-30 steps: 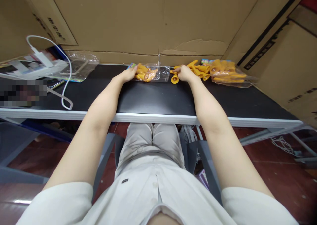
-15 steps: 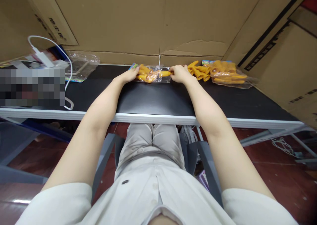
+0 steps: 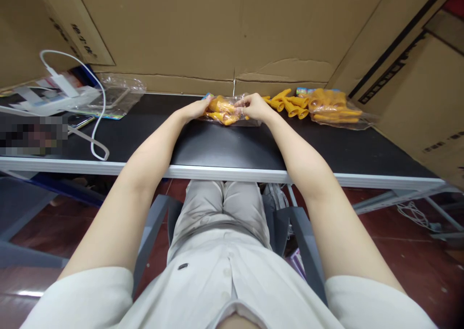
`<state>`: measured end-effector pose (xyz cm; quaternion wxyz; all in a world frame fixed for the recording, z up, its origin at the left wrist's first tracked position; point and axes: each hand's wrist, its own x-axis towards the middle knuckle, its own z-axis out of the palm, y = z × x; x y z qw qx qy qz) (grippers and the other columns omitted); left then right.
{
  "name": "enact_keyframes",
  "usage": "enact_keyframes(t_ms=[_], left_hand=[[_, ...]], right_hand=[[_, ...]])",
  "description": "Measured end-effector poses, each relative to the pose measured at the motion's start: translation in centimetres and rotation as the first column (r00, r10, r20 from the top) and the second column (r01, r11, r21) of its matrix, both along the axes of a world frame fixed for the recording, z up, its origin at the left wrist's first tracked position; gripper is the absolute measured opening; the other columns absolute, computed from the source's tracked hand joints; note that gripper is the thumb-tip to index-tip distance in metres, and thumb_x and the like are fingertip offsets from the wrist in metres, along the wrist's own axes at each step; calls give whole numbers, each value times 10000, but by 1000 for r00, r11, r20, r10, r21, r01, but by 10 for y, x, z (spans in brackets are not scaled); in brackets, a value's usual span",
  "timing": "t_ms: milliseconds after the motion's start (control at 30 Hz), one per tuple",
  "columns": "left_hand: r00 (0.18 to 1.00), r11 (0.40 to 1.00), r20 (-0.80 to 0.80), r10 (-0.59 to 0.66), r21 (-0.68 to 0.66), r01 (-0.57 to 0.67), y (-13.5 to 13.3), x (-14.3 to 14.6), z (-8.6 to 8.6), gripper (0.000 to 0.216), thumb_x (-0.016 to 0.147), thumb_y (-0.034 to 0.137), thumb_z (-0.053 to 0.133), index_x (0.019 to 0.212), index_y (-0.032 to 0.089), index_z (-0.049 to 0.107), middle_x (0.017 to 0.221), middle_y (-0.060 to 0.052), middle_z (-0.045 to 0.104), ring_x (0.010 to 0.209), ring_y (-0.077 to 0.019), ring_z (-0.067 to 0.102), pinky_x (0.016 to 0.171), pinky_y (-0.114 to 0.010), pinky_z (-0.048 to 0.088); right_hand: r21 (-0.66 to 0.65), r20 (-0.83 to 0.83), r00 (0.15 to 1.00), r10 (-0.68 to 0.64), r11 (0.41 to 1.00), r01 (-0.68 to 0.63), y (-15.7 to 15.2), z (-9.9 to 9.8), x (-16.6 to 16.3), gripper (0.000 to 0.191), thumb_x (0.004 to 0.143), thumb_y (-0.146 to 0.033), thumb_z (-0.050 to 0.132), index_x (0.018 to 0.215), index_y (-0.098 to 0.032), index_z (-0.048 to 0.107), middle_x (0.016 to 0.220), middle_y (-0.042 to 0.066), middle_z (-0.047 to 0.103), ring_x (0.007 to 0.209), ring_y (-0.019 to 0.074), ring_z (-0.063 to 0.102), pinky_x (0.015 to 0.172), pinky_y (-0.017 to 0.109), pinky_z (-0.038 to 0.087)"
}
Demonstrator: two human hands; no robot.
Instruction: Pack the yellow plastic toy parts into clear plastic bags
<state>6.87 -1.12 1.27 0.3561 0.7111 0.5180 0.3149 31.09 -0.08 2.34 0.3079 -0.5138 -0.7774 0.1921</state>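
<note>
Clear bag [image 3: 254, 123] with yellow toys [image 3: 222, 118] lay on middle of black table [image 3: 228, 148], close to far cardboard wall [image 3: 181, 39]. Left hand [image 3: 196, 109] gripped bag's left end; right hand [image 3: 255, 107] curled at right end, fingers bent; whether they pinched toy, could not tell. Thin bag could have snagged or torn if toys pushed against it; loosened left grip could have let it slide. Loose toys [image 3: 291, 105] lay just right, packed bag [image 3: 331, 107] beside them. Cardboard wall blocked far side; white cable [image 3: 103, 93] well left.
</note>
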Motion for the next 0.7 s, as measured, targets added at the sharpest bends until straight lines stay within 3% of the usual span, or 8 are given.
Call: enact_keyframes(t_ms=[200,400,567,700], left_hand=[[999,999,-25,26,39,-25,7,-2,-2,673,1208,562,269,1716,211,534,1707,-82,588,1636,-284,492,1321,-422,409],[998,986,-49,44,161,-36,14,-12,-4,644,1144,608,480,1592,188,672,1659,-105,637,1603,-328,527,1331,-447,405],[992,916,-123,-5,398,54,15,-13,-1,496,883,454,856,1291,173,848,1650,-176,633,1586,-395,539,1355,-516,362],[994,874,-111,19,485,37,20,-4,-4,235,850,334,836,1040,200,873,1546,-145,724,1506,-386,619,1336,-551,398]], right_hand=[[-70,-197,980,-43,997,29,0,-7,-7,177,793,-198,926,883,-180,774,843,49,764,841,205,715,902,378,653],[-93,-158,987,14,995,-29,1,-10,-7,257,728,-225,982,835,-185,752,888,61,781,842,210,729,906,381,670],[-43,-88,995,48,998,-52,3,-10,-6,281,716,-302,984,806,-194,741,797,39,745,839,223,719,908,392,671],[-73,-187,981,41,996,-55,-1,-9,-9,220,711,-184,935,803,-186,735,774,34,728,890,233,732,956,409,669]])
